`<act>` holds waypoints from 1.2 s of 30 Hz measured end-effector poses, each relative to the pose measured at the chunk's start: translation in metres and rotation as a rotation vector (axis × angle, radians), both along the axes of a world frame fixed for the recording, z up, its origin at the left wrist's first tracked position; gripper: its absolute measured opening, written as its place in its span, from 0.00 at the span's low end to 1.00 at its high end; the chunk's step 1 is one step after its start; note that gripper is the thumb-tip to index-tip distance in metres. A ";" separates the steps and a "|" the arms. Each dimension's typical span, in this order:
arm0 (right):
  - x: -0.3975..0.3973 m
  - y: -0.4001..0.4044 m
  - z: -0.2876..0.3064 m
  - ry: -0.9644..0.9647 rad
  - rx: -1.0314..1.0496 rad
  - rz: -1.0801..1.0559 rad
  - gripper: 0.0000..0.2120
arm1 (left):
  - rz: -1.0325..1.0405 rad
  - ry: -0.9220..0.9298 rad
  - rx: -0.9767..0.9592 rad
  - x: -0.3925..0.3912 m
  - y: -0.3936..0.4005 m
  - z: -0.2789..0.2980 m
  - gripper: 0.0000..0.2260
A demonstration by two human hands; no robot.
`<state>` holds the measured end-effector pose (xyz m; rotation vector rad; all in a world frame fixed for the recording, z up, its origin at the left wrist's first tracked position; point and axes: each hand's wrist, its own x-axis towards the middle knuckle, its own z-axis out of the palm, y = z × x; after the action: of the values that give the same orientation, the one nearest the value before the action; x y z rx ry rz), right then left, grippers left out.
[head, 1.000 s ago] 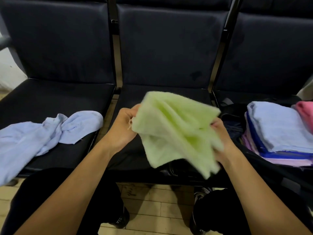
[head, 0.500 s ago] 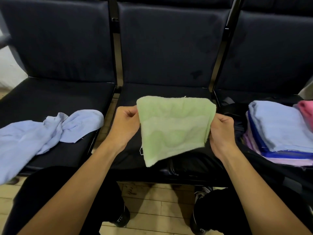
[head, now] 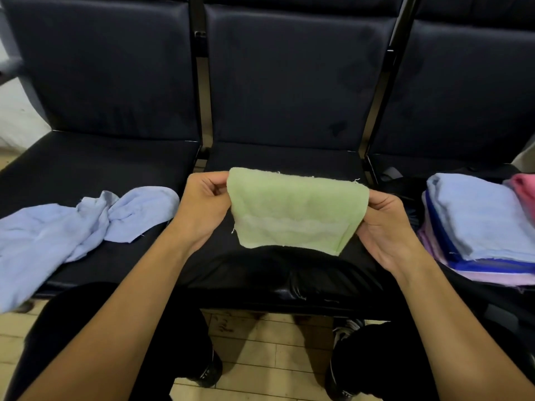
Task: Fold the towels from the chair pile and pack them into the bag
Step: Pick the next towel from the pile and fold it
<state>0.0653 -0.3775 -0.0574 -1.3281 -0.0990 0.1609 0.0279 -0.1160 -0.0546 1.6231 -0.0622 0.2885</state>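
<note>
Black chairs (head: 289, 82); green towel (head: 295, 212) in 2 hands.

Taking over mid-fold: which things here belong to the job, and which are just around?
Job: green towel pinched by both hands, left, right; crumpled blue towel; folded stack; black bag.
Around: chairs; wooden floor.

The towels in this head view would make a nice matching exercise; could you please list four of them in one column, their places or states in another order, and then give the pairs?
Things:
1. green towel
2. crumpled light blue towel
3. folded light blue towel
4. pink towel

Places or states:
A. top of the folded stack on the right
B. held stretched between left hand and right hand
C. at the far right edge, beside the stack's top
D. lying unfolded on the left seat

Pairs: 1-B, 2-D, 3-A, 4-C
</note>
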 end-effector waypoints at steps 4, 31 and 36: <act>-0.001 -0.001 0.001 0.025 0.030 0.001 0.10 | -0.027 0.025 -0.103 0.001 -0.003 -0.001 0.18; -0.003 -0.103 0.015 0.074 -0.067 -0.032 0.24 | -0.354 0.139 0.032 0.021 -0.128 0.025 0.34; -0.009 -0.141 0.015 0.134 0.177 -0.091 0.20 | -0.363 0.124 0.025 0.027 -0.174 0.021 0.35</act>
<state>0.0565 -0.5180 -0.0421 -1.1402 0.0602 0.1597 0.0550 -0.2897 -0.0337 1.6166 -0.2628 -0.0923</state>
